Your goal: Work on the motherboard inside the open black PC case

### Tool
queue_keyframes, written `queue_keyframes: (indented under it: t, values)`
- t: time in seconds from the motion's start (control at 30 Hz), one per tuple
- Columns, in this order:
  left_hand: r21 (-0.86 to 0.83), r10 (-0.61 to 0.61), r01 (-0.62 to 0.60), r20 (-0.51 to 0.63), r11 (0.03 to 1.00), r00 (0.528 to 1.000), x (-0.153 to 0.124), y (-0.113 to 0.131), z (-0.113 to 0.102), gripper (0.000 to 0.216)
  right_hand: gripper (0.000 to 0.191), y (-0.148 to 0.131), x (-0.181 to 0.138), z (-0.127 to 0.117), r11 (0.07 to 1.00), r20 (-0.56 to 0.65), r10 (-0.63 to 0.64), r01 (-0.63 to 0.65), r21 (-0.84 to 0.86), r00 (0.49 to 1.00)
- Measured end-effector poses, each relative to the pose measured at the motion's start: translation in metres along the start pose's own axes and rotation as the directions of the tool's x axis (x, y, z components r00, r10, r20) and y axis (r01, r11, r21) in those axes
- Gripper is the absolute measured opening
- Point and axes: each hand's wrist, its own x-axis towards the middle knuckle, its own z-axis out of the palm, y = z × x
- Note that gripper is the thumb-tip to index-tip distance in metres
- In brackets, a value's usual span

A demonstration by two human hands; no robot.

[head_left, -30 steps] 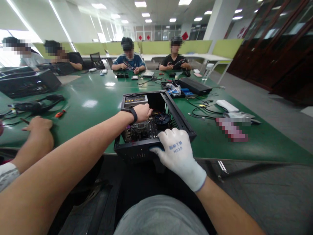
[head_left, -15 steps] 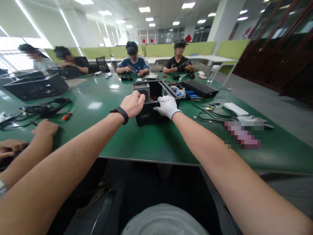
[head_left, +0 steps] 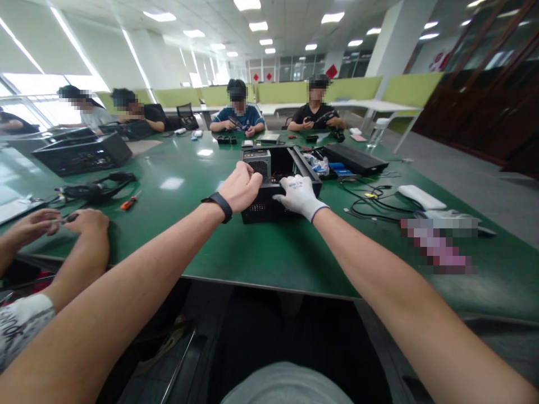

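A black open computer case lies on the green table in front of me, with its open side up. Inside its left end sits a grey power supply with a fan grille. My left hand, bare and with a black band at the wrist, has its fingers closed over the case's near left edge beside the power supply; the fingertips are partly hidden. My right hand, in a white glove, grips the near edge further right, thumb on the outer face and fingers over the rim.
Right of the case are a black panel, cables and a white box. An orange-handled screwdriver and another case are on the left. A co-worker's hands work close by my left arm. Other people sit across the table.
The view has shifted, so the scene sits a little further right and lower. Both my hands stay on the case. The co-worker's hands at left have moved closer together.
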Motion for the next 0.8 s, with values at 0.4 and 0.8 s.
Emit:
queue_keyframes:
  t: [0.4,0.8]
  values:
    - [0.425,0.042,-0.275,0.481,0.863,0.876,-0.002,0.008,0.030,0.048,0.038,-0.034,-0.143,-0.039,0.999,-0.093,-0.041,0.040,-0.005,0.995]
    - [0.521,-0.050,-0.476,0.710,0.708,0.702,-0.023,0.031,0.056,0.040,0.028,-0.059,-0.240,-0.071,0.992,-0.085,-0.036,0.046,0.119,0.996]
